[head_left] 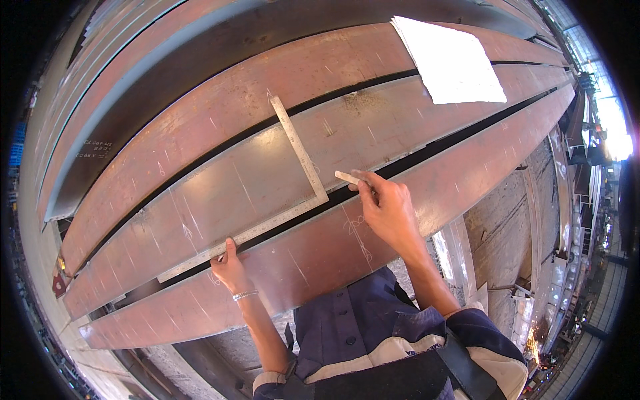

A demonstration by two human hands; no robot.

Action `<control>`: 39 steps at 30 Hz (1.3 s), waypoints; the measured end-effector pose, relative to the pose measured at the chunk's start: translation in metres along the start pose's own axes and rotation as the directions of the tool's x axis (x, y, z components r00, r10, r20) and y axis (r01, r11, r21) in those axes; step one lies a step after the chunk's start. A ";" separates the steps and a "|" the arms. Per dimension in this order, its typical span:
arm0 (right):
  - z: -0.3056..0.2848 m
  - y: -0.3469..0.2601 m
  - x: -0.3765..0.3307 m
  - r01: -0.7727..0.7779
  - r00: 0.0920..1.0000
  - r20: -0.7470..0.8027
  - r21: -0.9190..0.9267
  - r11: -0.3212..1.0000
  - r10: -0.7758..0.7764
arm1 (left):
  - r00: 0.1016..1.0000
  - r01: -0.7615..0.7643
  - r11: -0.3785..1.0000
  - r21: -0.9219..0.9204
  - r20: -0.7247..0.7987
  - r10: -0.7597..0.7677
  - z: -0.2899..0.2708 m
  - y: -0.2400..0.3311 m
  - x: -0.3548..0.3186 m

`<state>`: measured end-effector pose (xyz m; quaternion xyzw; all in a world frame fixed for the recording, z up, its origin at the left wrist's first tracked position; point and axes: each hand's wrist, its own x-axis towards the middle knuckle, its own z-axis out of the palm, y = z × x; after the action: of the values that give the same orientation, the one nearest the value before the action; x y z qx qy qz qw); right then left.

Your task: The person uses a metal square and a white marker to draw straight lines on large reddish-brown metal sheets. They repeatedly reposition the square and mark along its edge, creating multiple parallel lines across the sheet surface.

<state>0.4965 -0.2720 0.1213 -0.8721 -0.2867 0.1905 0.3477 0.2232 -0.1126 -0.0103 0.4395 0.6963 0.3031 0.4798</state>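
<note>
Head view looks down on long rust-red steel plates laid side by side with dark gaps between them. A steel framing square lies on the middle plate, its long arm running along that plate's near edge and its short arm reaching across the plate away from the person. The left hand presses the long arm down near its left end, thumb on the blade and the other fingers curled over the edge of the nearest plate. The right hand pinches a pale stick of marking chalk between thumb and fingertips, its tip just beside the corner of the square, over the gap between the middle and nearest plates. Faint chalk marks already show on the nearest plate below this hand. A white sheet of paper rests well apart on the far plates at upper right.

To do the marking well, the long arm probably should sit flush along the plate edge with steady downward pressure, so the short arm stays true. The chalk would best ride tight against the blade, held at a constant tilt, in one smooth stroke.
</note>
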 end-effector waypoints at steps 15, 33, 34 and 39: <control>0.081 -0.011 0.097 0.296 0.945 -0.123 -0.060 0.953 -0.302 | 1.000 0.028 0.999 -0.015 0.010 -0.028 0.000 -0.004 0.004; 0.094 -0.018 0.105 0.293 0.939 -0.148 -0.130 0.947 -0.311 | 1.000 0.022 0.994 -0.105 0.015 -0.020 0.003 -0.002 0.001; 0.092 -0.018 0.104 0.284 0.945 -0.122 -0.150 0.947 -0.302 | 1.000 0.009 0.997 -0.072 0.014 -0.008 0.002 -0.002 0.000; 0.087 -0.018 0.088 0.257 0.957 -0.088 -0.189 0.948 -0.277 | 1.000 0.019 0.998 -0.066 0.010 -0.019 0.002 0.003 -0.003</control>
<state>0.5104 -0.1628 0.0624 -0.8618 -0.3979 0.0660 0.3077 0.2263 -0.1139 -0.0076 0.4182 0.6878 0.3192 0.5001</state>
